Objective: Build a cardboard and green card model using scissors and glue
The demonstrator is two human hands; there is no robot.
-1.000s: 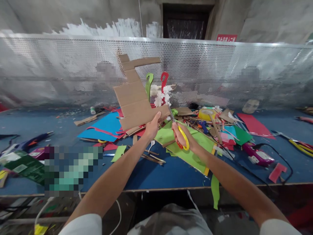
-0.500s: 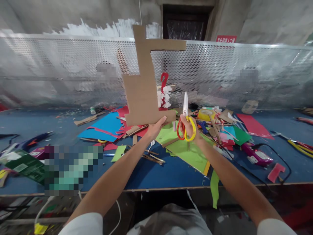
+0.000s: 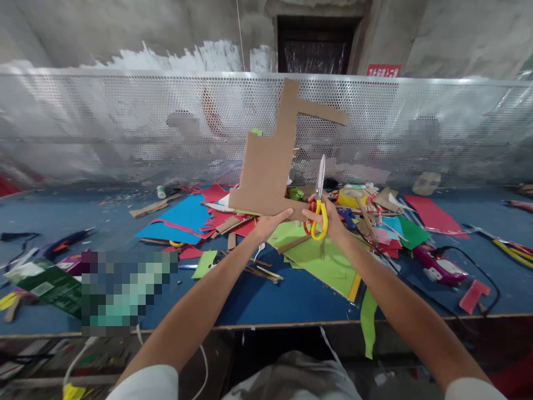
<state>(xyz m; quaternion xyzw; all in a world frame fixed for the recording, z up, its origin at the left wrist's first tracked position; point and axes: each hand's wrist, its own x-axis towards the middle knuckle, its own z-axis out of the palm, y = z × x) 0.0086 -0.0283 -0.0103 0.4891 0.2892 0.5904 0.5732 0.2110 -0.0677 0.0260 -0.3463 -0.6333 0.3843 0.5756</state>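
Two bare hands up over the table edge, close together, nearly touching. Left hand [image 3: 270,223] pinches the lower edge of a cardboard piece [image 3: 268,169], thumb on the near face, fingers behind. The piece stands upright above the hand, tilted a little toward the right: a broad lower body, a narrow neck, and a side arm sticking out at the top. Right hand [image 3: 331,218] is closed through the yellow and red handles of scissors [image 3: 320,186]. The blades are shut and point straight up, just beside the cardboard's right edge; whether they touch it, cannot tell.

Under both hands lies a sheet of green paper [image 3: 322,264] on the blue table [image 3: 275,297]. Left of the left hand: blue paper [image 3: 181,219] among red scraps and cardboard strips. Right of the right hand: a roll of tape [image 3: 348,195], red paper [image 3: 433,214], and, nearer the person, a pink glue gun [image 3: 437,265] with a black cord. Beyond the hands runs a perforated metal screen [image 3: 125,128].
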